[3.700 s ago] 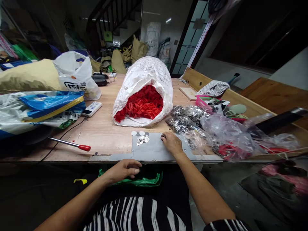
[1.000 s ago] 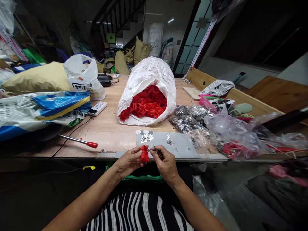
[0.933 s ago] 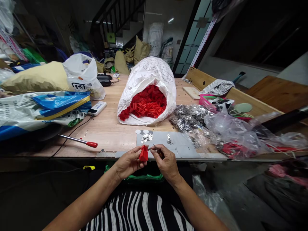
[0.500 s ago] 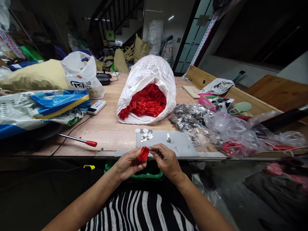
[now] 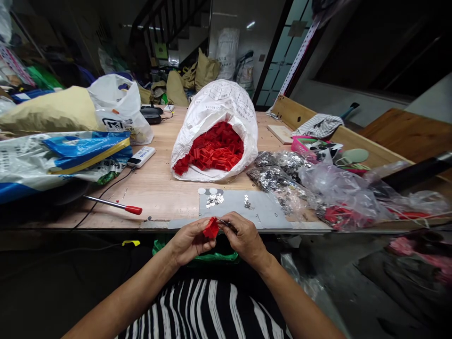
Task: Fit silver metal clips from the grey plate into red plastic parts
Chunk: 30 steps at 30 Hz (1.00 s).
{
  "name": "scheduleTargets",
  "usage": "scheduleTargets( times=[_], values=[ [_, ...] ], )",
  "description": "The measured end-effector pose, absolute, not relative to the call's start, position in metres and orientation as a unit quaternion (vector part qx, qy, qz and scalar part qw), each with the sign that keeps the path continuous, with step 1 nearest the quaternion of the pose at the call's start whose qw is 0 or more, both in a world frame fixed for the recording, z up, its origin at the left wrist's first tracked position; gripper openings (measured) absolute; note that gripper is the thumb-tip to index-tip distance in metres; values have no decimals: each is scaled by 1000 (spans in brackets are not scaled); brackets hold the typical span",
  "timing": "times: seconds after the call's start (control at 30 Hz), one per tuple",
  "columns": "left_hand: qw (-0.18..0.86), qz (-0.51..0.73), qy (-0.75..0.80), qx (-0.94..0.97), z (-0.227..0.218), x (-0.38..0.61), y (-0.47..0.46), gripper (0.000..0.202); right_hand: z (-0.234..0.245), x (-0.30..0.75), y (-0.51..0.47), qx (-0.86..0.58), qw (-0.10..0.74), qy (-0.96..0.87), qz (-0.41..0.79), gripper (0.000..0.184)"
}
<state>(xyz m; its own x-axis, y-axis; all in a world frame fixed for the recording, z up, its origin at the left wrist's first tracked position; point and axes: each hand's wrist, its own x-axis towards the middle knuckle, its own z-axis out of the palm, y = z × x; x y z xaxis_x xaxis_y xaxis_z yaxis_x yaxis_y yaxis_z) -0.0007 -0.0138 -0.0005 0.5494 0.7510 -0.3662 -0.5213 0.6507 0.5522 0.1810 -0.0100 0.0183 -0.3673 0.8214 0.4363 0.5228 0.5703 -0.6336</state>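
Note:
A small red plastic part (image 5: 211,229) is pinched between the thumb and fingers of my left hand (image 5: 189,242), just in front of the table edge. My right hand (image 5: 245,238) grips dark metal tweezers (image 5: 228,224), their thin tip reaching the upper right side of the red part. Whether the tip holds a tiny piece is too small to see. Beyond my hands, a grey mat (image 5: 263,207) carries a pile of small shiny metal pieces (image 5: 214,200) and a smaller pile (image 5: 246,202) to its right.
A white sack (image 5: 226,96) lies with its mouth towards me, full of red plastic parts (image 5: 219,153). Clear bags of metal pieces (image 5: 278,179) crowd the right. To the left are a red-handled rod (image 5: 132,210), a white device (image 5: 141,157) and plastic bags (image 5: 70,155).
The tweezers' tip has moved slightly left and down against the red part, and the right hand has shifted a little closer. The red part has turned slightly in my left hand.

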Motion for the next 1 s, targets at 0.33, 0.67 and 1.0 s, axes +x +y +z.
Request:
scheduleTargets(
  times=[0.33,0.67,1.0],
  values=[
    [865,376,294,154,-4,2,-15,22,27,183,-9,-429,320,-805,257,15],
    [870,384,260,170,0,3,-16,31,22,190,-1,-479,339,-689,425,16],
    [866,367,300,157,-3,6,-14,30,7,187,4,-470,308,-699,442,18]
  ],
)
